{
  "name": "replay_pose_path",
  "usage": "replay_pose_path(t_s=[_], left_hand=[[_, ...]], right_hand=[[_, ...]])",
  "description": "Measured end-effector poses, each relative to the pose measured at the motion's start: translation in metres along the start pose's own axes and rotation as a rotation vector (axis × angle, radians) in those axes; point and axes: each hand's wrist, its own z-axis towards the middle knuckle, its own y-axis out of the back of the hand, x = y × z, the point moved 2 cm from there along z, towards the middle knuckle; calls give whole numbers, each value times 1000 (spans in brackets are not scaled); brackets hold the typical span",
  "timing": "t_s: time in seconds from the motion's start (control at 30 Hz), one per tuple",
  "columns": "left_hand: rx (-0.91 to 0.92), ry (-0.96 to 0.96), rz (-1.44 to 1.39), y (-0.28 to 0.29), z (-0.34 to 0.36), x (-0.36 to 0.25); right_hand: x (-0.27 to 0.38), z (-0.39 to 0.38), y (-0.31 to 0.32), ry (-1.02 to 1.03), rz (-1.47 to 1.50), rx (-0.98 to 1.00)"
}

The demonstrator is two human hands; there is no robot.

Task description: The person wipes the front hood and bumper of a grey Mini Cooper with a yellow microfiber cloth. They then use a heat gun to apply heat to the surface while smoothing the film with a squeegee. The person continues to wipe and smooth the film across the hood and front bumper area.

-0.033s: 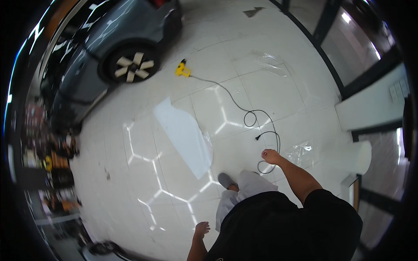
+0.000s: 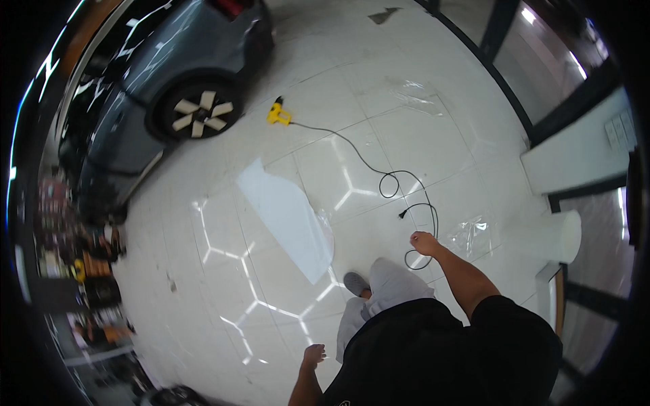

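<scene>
I see my right hand (image 2: pixel 424 242) closed loosely just above the black cord (image 2: pixel 369 164), which runs over the white tiled floor (image 2: pixel 433 128) to the yellow heat gun (image 2: pixel 276 112) beside the grey car (image 2: pixel 169 81), while my left hand (image 2: pixel 313 354) hangs half-open, holding nothing.

A pale tiled floor (image 2: pixel 223 284) is reflecting hexagon-shaped ceiling lights. Ahead of the right hand (image 2: pixel 424 242), a black cord (image 2: pixel 365 162) is lying in loops and running far forward to a yellow tool (image 2: pixel 276 113). A white sheet (image 2: pixel 288 220) is lying ahead, between the two hands. Clear film (image 2: pixel 474 233) is lying just right of the right hand.
</scene>
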Motion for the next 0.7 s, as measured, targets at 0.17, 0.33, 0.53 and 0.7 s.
replay_pose_path(t_s=[0.17, 0.33, 0.53, 0.7], left_hand=[[-5, -402, 339, 145, 98, -235], [-269, -205, 345, 150, 135, -509], [-343, -471, 1883, 240, 295, -781], [-473, -489, 682, 47, 526, -1007]], right_hand=[[-100, 79, -81, -215, -195, 99], [-198, 176, -180, -652, 511, -264], [-302, 336, -321, -864, 509, -303], [-355, 424, -279, -1209, 1021, -782]])
